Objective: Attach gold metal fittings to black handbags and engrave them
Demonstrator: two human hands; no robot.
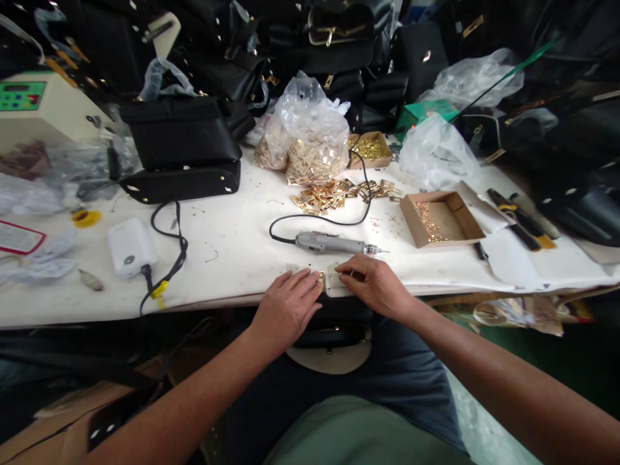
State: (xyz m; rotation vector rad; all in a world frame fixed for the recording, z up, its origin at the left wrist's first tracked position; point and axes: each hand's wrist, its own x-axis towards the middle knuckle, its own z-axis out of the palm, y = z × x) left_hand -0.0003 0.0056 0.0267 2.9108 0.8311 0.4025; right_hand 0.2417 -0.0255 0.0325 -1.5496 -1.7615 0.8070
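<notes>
My left hand (pixel 287 306) lies flat, fingers stretched out, at the table's front edge, its fingertips by a small gold metal piece (pixel 321 278). To the right, my right hand (pixel 371 282) has thumb and fingers pressed together over a pale flat piece (pixel 338 279); what it pinches, if anything, is too small to name. Below the hands, a black bag (pixel 334 336) with a pale rounded flap (pixel 329 360) rests at my lap. Just beyond my hands lies a grey electric screwdriver (pixel 330 243), its tip pointing right and its black cable looping behind.
Behind the screwdriver are loose gold fittings (pixel 322 197), a plastic bag of fittings (pixel 317 139) and a cardboard box with small screws (pixel 448 219). Pliers (pixel 520 219) lie right. A white power box (pixel 130 248) and black bag (pixel 181 148) stand left.
</notes>
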